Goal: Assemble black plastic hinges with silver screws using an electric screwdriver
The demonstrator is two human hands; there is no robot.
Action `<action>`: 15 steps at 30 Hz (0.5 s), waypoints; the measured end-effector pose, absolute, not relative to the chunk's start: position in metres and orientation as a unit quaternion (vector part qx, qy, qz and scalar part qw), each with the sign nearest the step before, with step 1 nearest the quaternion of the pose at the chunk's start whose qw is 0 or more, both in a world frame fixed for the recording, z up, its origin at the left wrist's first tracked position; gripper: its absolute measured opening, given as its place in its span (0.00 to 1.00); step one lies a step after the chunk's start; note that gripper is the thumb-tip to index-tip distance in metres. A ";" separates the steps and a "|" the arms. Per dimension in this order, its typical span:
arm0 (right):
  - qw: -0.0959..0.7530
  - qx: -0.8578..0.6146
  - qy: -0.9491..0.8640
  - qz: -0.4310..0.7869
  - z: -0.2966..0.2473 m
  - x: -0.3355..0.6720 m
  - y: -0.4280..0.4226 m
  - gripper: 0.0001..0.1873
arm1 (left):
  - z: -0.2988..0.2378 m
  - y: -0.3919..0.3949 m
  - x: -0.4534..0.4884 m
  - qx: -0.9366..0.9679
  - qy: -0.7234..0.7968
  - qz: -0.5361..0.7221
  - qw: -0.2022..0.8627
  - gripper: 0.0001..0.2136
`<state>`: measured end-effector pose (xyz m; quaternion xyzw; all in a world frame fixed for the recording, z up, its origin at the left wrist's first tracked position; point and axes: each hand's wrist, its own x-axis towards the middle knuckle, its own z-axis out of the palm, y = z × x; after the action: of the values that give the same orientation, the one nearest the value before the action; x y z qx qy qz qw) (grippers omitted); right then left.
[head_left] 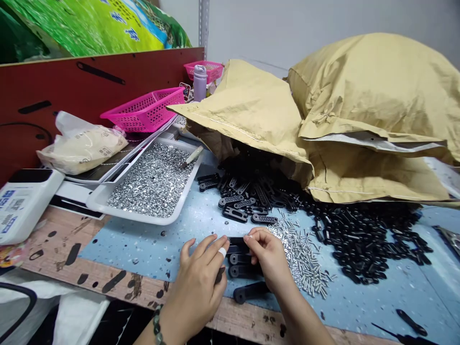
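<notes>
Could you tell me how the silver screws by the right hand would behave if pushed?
The silver screws, slim cylinders, would probably roll. Loose in a heap, they would likely scatter easily. Looking like rigid metal, they are probably not fragile.

- Bright, even light is spread across the worktop (359, 306).
- Soft shadows are cast beneath the paper sacks (373, 91).
- Sparkling glare is given off by the metal nuts (153, 179).
- Frame edges are bowed by wide-angle distortion.
</notes>
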<state>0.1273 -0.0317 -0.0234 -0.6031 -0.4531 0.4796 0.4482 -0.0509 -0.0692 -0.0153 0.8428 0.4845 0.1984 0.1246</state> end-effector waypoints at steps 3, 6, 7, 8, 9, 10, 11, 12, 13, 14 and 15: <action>0.445 -0.605 -0.457 0.476 -0.025 0.128 -0.032 0.20 | -0.016 -0.069 -0.052 0.842 0.483 0.207 0.125 0.25; 0.433 -0.616 -0.477 0.453 -0.026 0.128 -0.032 0.19 | -0.017 -0.070 -0.053 0.840 0.483 0.212 0.129 0.25; 0.429 -0.620 -0.482 0.447 -0.026 0.127 -0.031 0.19 | -0.017 -0.070 -0.053 0.841 0.482 0.210 0.129 0.25; 0.424 -0.623 -0.485 0.443 -0.026 0.127 -0.031 0.19 | -0.017 -0.070 -0.053 0.842 0.482 0.207 0.129 0.25; 0.420 -0.627 -0.488 0.440 -0.025 0.127 -0.031 0.19 | -0.016 -0.070 -0.054 0.843 0.481 0.202 0.130 0.25; 0.414 -0.631 -0.491 0.435 -0.025 0.126 -0.030 0.18 | -0.016 -0.070 -0.054 0.844 0.481 0.198 0.130 0.25; 0.408 -0.635 -0.496 0.429 -0.024 0.126 -0.030 0.18 | -0.015 -0.070 -0.053 0.844 0.481 0.195 0.131 0.25; 0.401 -0.640 -0.504 0.420 -0.023 0.126 -0.030 0.17 | -0.015 -0.069 -0.052 0.844 0.482 0.195 0.131 0.25; 0.394 -0.643 -0.514 0.408 -0.022 0.126 -0.030 0.17 | -0.015 -0.069 -0.051 0.843 0.484 0.196 0.131 0.24; 0.388 -0.646 -0.525 0.394 -0.021 0.126 -0.029 0.16 | -0.014 -0.068 -0.050 0.841 0.486 0.198 0.132 0.24; 0.382 -0.649 -0.537 0.380 -0.020 0.126 -0.029 0.16 | -0.014 -0.068 -0.048 0.839 0.489 0.199 0.132 0.24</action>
<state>0.1255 -0.0290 -0.0203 -0.6487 -0.5375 0.3797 0.3822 -0.0481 -0.0679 -0.0142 0.8387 0.4894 0.1992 0.1318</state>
